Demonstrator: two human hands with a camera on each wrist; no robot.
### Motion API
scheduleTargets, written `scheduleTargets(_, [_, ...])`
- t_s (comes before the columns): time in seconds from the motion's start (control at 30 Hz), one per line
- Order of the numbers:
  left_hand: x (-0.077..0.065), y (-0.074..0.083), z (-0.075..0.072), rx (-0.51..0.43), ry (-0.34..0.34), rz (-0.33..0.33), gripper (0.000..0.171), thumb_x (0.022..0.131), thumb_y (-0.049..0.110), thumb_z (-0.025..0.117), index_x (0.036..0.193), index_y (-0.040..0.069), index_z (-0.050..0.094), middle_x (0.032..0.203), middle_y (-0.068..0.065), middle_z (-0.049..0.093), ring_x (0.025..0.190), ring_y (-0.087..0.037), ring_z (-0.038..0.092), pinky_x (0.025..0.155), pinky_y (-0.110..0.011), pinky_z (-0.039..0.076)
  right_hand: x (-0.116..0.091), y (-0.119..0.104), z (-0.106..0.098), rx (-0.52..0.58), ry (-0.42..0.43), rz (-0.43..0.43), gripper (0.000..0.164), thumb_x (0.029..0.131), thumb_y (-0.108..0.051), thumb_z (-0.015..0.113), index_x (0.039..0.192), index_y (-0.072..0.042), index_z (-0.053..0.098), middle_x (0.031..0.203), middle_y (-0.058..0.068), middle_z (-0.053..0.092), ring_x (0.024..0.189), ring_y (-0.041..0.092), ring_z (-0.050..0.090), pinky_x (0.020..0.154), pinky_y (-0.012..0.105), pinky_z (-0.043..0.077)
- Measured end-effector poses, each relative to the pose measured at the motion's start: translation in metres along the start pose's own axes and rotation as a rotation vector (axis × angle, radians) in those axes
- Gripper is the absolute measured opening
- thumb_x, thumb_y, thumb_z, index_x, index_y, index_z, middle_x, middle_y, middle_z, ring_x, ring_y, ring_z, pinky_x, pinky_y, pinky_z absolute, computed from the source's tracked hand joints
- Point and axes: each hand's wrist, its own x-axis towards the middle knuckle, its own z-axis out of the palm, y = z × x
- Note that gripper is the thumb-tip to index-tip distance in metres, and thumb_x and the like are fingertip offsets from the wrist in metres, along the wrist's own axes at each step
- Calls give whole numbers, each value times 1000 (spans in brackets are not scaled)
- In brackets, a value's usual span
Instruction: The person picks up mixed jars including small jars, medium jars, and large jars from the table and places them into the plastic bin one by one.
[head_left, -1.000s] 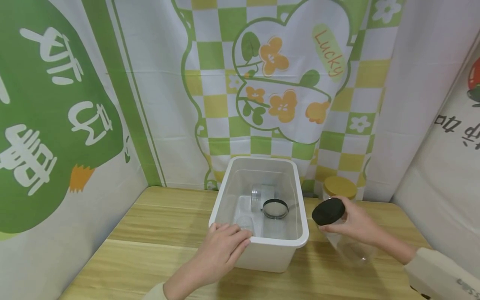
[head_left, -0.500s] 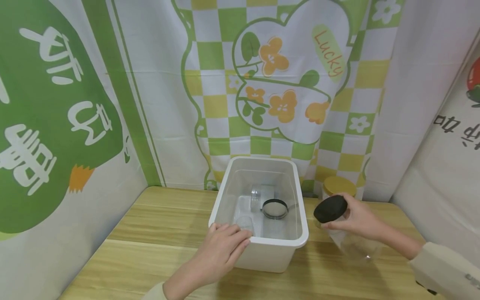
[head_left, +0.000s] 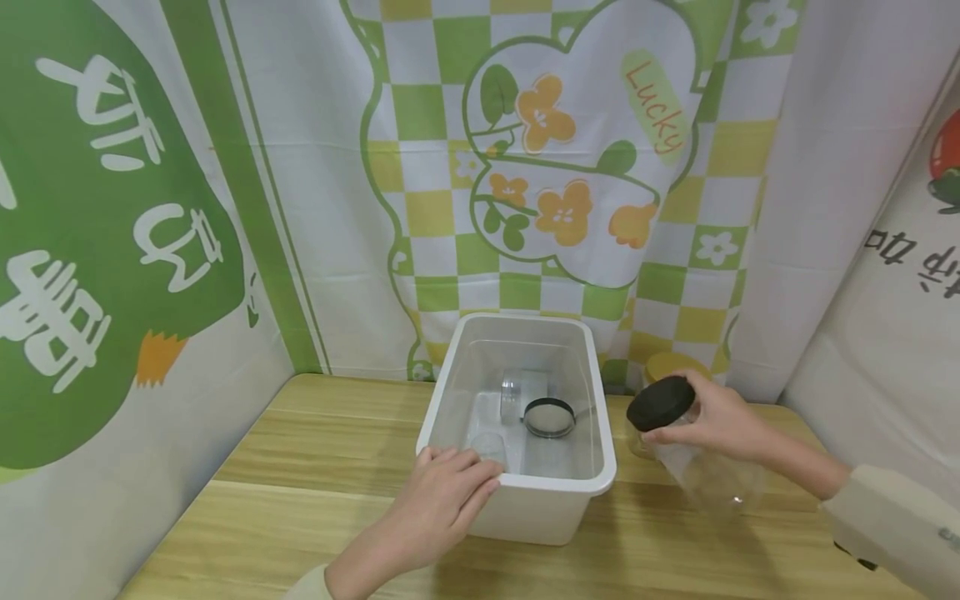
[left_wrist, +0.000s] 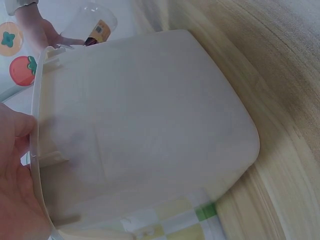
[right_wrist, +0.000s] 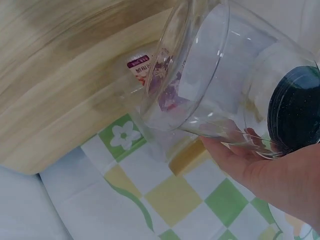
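Jar (right_wrist: 240, 62), clear, round, black-lidded, in right-hand fingers (right_wrist: 226, 157) near smooth white tub (head_left: 555, 483).

Head: from above, forward and down
Left wrist: close to bin (left_wrist: 145, 115)
Right wrist: close beside held jar (right_wrist: 225, 65), facing curtain (right_wrist: 172, 197)
Head–right wrist overlap: curtain

On the green, white and yellow checked cloth (head_left: 420, 112), orange letters (head_left: 656, 107) said "Lucky". Big tilted white Chinese letters (head_left: 122, 162) sat on a green round-edged patch (head_left: 90, 212) at the left, hard to read. Black Chinese letters (head_left: 892, 248), tilted too, stood on the white cloth (head_left: 892, 350) at the right. Marks on the cream sleeve (head_left: 885, 508) were blurry. The small orange label (left_wrist: 99, 32) on a see-through jar (left_wrist: 82, 19) and the purple-and-white label (right_wrist: 139, 66) behind a clear round jar (right_wrist: 215, 70) were too fuzzy to read.
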Motion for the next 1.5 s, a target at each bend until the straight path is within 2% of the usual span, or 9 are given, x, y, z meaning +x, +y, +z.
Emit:
scheduleTargets(0.37, [1, 2, -2, -2, -19, -16, 18, 110, 24, 56, 114, 21, 73, 93, 12, 66, 84, -7, 54, 82, -32, 36, 7, -6, -9, 20, -38, -2, 84, 78, -30, 94, 138, 9, 49, 115, 17, 72, 95, 25, 64, 76, 38, 51])
scheduleTargets(0.7, [1, 2, 1, 24, 13, 1, 16, 108, 23, 59, 113, 20, 74, 93, 11, 67, 86, -9, 58, 82, -33, 37, 14, -15, -19, 25, -55, -14, 82, 80, -31, 93, 138, 7, 50, 115, 14, 70, 95, 21, 62, 76, 37, 52])
scheduleTargets(0.93, [1, 2, 1, 20, 9, -13, 17, 108, 23, 58, 114, 20, 74, 95, 11, 68, 89, -10, 59, 83, -34, 37, 19, -21, -26, 43, -79, -10, 79, 81, -32, 93, 135, 7, 50, 112, 14, 68, 91, 22, 61, 73, 36, 52])
scheduleTargets(1.27, [2, 3, 0, 10, 7, -9, 17, 108, 23, 58, 114, 19, 74, 95, 10, 68, 90, -10, 60, 84, -35, 38, 26, -27, -34, -11, -69, -17, 89, 80, -34, 92, 140, 13, 46, 112, 18, 69, 90, 24, 61, 72, 36, 51])
scheduleTargets(1.5, [2, 2, 1, 12, 4, -7, 17, 108, 22, 58, 115, 19, 74, 96, 10, 68, 91, -10, 60, 85, -35, 38, 31, -34, -39, -26, -58, 11, 92, 80, -37, 91, 142, 12, 44, 115, 21, 69, 93, 25, 64, 74, 36, 52])
